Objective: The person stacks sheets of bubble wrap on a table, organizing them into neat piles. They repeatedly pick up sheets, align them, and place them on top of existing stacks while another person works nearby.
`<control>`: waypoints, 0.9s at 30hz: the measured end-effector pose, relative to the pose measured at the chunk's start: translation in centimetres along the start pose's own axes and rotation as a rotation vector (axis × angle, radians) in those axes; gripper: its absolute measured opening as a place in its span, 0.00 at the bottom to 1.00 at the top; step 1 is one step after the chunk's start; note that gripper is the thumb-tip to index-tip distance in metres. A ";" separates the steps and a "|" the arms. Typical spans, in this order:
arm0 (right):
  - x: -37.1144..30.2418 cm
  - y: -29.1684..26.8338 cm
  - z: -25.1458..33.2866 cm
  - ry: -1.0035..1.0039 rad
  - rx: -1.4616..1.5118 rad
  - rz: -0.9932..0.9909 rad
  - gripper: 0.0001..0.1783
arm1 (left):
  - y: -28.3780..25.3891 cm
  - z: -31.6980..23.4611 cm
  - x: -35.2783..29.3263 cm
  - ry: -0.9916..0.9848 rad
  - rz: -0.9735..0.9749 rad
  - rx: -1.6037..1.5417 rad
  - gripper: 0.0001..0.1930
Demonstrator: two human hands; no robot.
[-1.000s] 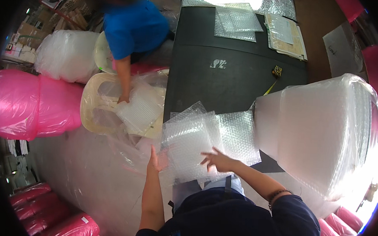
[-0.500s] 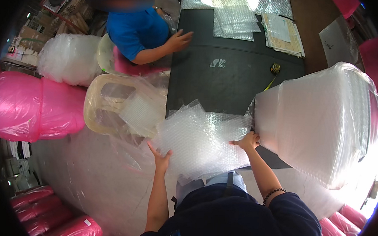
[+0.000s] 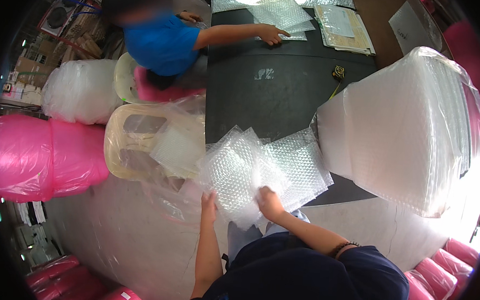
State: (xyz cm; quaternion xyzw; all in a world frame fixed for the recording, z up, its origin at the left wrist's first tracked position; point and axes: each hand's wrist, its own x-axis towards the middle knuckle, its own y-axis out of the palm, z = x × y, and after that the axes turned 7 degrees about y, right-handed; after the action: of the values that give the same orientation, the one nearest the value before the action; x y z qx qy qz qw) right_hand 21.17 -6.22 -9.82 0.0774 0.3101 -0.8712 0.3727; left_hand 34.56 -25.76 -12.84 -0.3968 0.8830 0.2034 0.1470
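Observation:
Several clear bubble wrap sheets [image 3: 231, 168] lie fanned over one another at the near end of the black table, partly overhanging its edge. My left hand [image 3: 209, 205] is closed on their left edge, its thumb up. On the right, my right hand [image 3: 270, 204] pinches the near side of the top sheets, its fingertips partly hidden by glare. More bubble wrap sheets [image 3: 301, 164] spread out to the right beneath them, next to a large plastic-wrapped stack of bubble wrap [image 3: 393, 131].
A co-worker in a blue shirt [image 3: 161, 45] reaches over bubble wrap sheets [image 3: 282, 13] at the table's far end. A tape measure [image 3: 338, 73] and papers [image 3: 344, 28] lie on the black table [image 3: 253, 104]. At left stand a cream plastic chair [image 3: 116, 138] and pink wrapped rolls [image 3: 44, 153].
My right hand has moved left from the sheets' right edge and closed on the upper sheets. My left hand has closed on their left edge. The co-worker's arm has stretched across the table.

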 end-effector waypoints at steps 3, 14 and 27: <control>0.4 -1.7 -1.9 0.025 0.009 -0.095 0.23 | 1.1 0.7 0.2 0.120 -0.184 0.334 0.39; 8.5 -15.1 -6.7 0.618 -0.184 -0.030 0.32 | -0.3 0.9 0.9 0.146 -0.041 0.730 0.32; 2.8 -1.2 0.6 -0.422 -0.167 0.260 0.27 | 0.5 0.9 1.5 -0.031 0.046 0.281 0.35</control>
State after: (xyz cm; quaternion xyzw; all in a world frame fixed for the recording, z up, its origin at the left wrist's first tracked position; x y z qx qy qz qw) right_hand 18.35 -7.62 -9.80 -0.0980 0.2836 -0.7842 0.5432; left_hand 33.31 -26.04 -14.19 -0.3487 0.9092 0.0873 0.2101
